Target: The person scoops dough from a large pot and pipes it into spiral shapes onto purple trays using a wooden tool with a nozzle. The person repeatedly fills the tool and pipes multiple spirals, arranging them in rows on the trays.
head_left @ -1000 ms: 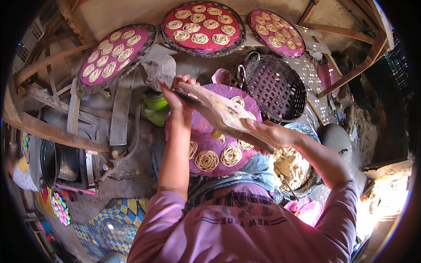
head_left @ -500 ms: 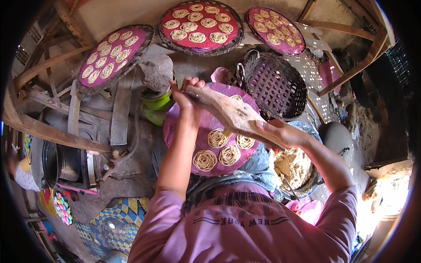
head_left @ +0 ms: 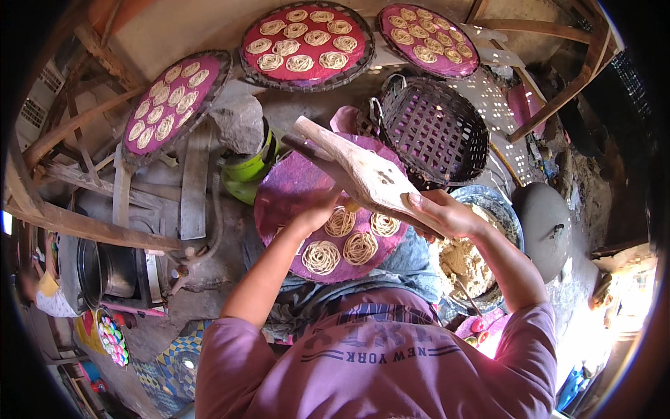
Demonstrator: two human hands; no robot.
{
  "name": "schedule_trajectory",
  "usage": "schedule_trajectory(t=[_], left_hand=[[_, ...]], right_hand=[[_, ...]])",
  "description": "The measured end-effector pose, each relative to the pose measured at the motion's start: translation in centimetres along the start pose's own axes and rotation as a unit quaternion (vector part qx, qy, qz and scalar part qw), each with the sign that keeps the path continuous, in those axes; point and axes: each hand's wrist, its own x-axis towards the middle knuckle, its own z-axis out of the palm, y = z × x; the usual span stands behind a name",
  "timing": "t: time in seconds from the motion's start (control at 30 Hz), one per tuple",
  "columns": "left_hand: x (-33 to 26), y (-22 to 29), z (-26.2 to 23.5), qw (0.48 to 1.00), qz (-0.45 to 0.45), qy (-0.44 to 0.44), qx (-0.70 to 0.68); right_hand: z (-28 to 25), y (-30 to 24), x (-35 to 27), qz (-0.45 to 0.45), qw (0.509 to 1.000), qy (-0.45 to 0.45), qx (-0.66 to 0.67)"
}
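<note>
A two-board wooden press (head_left: 373,173) slants over a round purple mat (head_left: 286,192). My right hand (head_left: 444,213) is closed around its near right end, holding both boards. At the far left end the boards stand slightly apart. My left hand (head_left: 322,209) is low beside the press's underside, over the mat; its fingers are mostly hidden, so I cannot tell what they touch. Several coiled nests of pale dough strands (head_left: 321,258) lie on the mat, partly covered by the press. To the right of my lap, a basin (head_left: 515,227) holds a mass of pale dough (head_left: 462,269).
Three round trays with dough nests stand along the far side: a purple one (head_left: 150,143), a red one (head_left: 307,78) and another purple one (head_left: 453,68). A dark woven basket (head_left: 436,129) sits beyond the mat. A stone (head_left: 241,124) rests on a green container (head_left: 244,171). A grey lid (head_left: 544,234) lies right.
My left hand has let go of the press's far end and moved down toward the mat, beneath the press. My right hand still holds the press, whose far end now shows its boards parted.
</note>
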Motion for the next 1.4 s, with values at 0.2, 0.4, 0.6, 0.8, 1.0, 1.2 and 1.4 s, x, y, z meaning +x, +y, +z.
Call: schedule_trajectory(t=[0.2,0.4,0.6,0.8,1.0,1.2,1.4], left_hand=[[-2.1,-2.2,0.8,0.943,0.263,0.155,0.134],[-8.7,0.7,1.1,0.778,0.146,0.142,0.594],[-5.3,10.9,-5.8,0.766,0.421,0.027,-0.485],[3.4,12.8,-7.6,0.615,0.479,-0.160,-0.605],[10.0,5.7,-8.1,0.566,0.393,-0.098,-0.718],[8.5,7.5,-8.2,0.596,0.485,-0.181,-0.614],[5.9,9.2,-8.1,0.582,0.447,-0.031,-0.679]], right_hand=[[-0.7,0.6,0.1,-0.025,0.999,0.018,0.014],[-1.0,0.5,-0.7,-0.023,0.999,0.010,0.022],[-1.1,-2.3,-0.9,-0.008,0.996,-0.065,0.063],[-3.8,-4.4,2.1,0.067,0.988,-0.126,0.054],[-1.6,-3.3,5.6,0.083,0.991,-0.038,-0.096],[-2.1,-5.5,4.0,0.121,0.987,0.000,-0.103],[-1.2,-6.0,3.4,0.068,0.991,-0.008,-0.112]])
